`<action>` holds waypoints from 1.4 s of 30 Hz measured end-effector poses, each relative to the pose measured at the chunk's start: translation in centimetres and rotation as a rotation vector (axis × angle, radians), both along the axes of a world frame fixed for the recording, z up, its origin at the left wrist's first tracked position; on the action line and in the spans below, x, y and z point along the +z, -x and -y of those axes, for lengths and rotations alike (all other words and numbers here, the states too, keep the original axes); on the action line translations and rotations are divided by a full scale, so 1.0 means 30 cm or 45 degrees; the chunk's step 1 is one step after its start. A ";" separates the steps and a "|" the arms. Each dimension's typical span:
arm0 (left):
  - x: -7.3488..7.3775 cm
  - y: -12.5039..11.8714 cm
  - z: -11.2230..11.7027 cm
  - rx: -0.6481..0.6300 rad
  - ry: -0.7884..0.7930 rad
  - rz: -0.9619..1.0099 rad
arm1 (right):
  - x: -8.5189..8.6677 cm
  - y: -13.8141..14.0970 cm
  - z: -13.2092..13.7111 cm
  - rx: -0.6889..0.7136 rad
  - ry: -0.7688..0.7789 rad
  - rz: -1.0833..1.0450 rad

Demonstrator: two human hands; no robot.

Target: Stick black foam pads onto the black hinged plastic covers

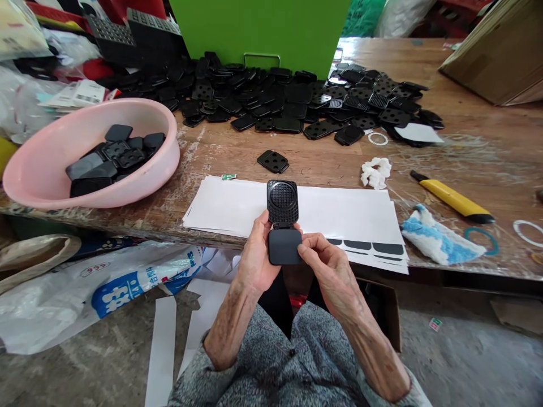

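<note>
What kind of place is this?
It looks like a small workshop where things are put together by hand. A big heap of black plastic parts lies on a worn wooden workbench, a pink basin holds more, and a yellow utility knife lies nearby.

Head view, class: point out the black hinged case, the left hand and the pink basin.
Black hinged case [283, 198], head view, point on its textured upper half.
Left hand [254, 254], head view, point on the back of the hand.
Pink basin [127, 103], head view, point on the far rim.
</note>
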State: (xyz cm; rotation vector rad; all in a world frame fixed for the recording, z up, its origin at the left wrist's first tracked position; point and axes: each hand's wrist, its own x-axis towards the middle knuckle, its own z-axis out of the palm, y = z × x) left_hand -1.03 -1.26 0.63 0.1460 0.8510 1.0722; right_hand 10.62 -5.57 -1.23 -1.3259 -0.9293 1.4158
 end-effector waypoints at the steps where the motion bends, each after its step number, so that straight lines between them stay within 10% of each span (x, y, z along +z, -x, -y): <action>1: 0.000 0.001 0.000 0.002 -0.004 0.008 | -0.001 0.001 -0.001 -0.003 -0.004 0.003; 16: 0.017 0.003 0.004 0.088 0.010 0.008 | -0.017 0.040 0.017 -0.152 -0.350 0.568; 29: 0.020 0.016 -0.001 0.031 -0.058 -0.014 | -0.002 0.007 0.029 -0.033 -0.025 -0.250; 42: 0.015 0.033 0.010 0.002 -0.100 -0.139 | 0.006 0.021 0.022 -0.052 -0.004 -0.287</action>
